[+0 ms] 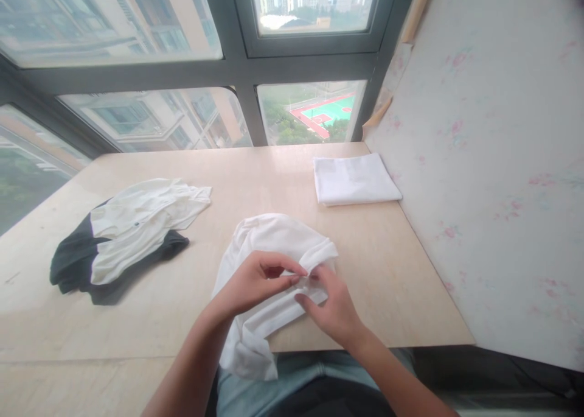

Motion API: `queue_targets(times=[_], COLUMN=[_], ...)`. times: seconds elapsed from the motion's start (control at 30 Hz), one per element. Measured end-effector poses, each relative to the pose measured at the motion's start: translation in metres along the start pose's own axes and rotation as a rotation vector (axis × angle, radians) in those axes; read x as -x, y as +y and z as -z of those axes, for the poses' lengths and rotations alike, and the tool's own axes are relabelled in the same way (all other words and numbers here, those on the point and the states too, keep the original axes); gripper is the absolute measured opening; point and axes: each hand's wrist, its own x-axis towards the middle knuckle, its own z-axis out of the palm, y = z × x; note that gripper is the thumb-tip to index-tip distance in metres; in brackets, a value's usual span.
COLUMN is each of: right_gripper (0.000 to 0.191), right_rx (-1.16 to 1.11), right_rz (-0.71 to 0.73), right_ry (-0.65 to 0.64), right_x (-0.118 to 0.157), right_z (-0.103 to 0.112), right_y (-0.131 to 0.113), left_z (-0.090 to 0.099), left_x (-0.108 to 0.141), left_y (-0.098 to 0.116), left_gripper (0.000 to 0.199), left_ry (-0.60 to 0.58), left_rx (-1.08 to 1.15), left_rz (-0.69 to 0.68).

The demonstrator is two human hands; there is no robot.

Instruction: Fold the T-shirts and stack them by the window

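Note:
A crumpled white garment [274, 231] lies on the table in front of me, and one end hangs over the front edge onto my lap. My left hand [262, 280] comes over it from the left, thumb and index finger pinched together on a bit of the cloth near its right end. At the same spot my right hand [335, 307] has its fingers tucked into the folds, with the thumb standing a little apart below. The fingertips of both hands nearly meet. What exact part of the garment they grip is too small to make out.
A white and black garment [141, 225] lies loosely at the left of the wooden table [387, 271]. Near the back right is a folded white cloth [353, 179]. Flower-patterned wall [483, 161] bounds the right side, and framed windows [314, 67] stand behind.

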Motion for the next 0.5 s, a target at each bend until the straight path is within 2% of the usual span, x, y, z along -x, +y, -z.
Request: queue_targets(times=[0.1, 0.23, 0.33, 0.43, 0.5], right_gripper=[0.041, 0.022, 0.016, 0.021, 0.023], right_rx=[-0.011, -0.106, -0.145, -0.165, -0.172], right_rz=[0.037, 0.047, 0.073, 0.086, 0.068], right_ry=[0.085, 0.178, 0.108, 0.019, 0.008], right_x=[-0.005, -0.02, -0.029, -0.032, -0.031], right_z=[-0.01, -0.002, 0.013, 0.025, 0.029], right_y=[-0.011, -0.021, -0.024, -0.024, -0.023], left_z=[-0.01, -0.014, -0.009, -0.003, -0.002], left_x=[-0.006, -0.009, -0.011, -0.016, -0.019], left_y=[0.01, 0.023, 0.024, 0.02, 0.017], left_gripper=[0.014, 0.023, 0.026, 0.015, 0.006], left_ry=[-0.016, -0.064, -0.026, 0.084, 0.151], left_rx=[0.088, 0.002, -0.168, -0.359, -0.402], left_rz=[-0.075, -0.207, -0.289, -0.331, -0.359])
